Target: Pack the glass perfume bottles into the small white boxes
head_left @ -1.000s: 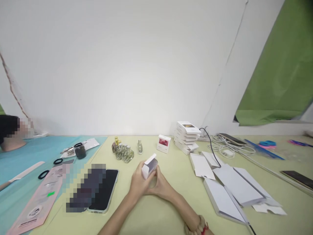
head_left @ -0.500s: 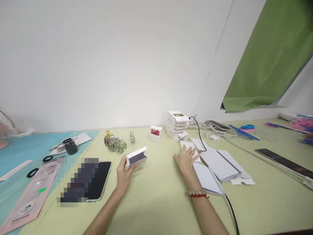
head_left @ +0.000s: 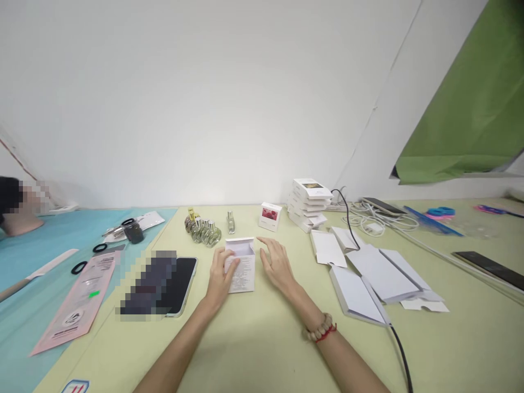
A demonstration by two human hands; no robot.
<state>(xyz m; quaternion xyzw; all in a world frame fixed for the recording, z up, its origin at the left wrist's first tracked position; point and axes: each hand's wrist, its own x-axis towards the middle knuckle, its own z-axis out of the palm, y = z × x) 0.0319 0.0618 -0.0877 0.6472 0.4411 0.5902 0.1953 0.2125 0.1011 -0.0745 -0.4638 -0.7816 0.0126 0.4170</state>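
Observation:
In my left hand (head_left: 221, 275) is a small white cardboard box (head_left: 243, 275), its printed side towards me and its top end open with the flap raised. The thumb presses on the printed face near the opening. My right hand (head_left: 278, 265) is just to the right of the box, fingers apart and nothing in them. Behind the hands stand several round glass perfume bottles (head_left: 204, 233) in a cluster and one slim glass bottle (head_left: 231, 222) by itself. A white box with a red picture (head_left: 269, 216) stands upright near the wall.
Right of it rises a stack of white boxes (head_left: 309, 204). Flattened white cartons (head_left: 382, 270) lie to the right, with a black cable (head_left: 401, 349) and white cables beyond. At left are a phone (head_left: 180, 286), a pink packet (head_left: 84, 300) and a dark jar (head_left: 134, 233). Another person's head shows far left.
My left hand has brought the box towards the middle and turned its printed face to me. My right hand has left the white cartons and come beside the box. The view has shifted left.

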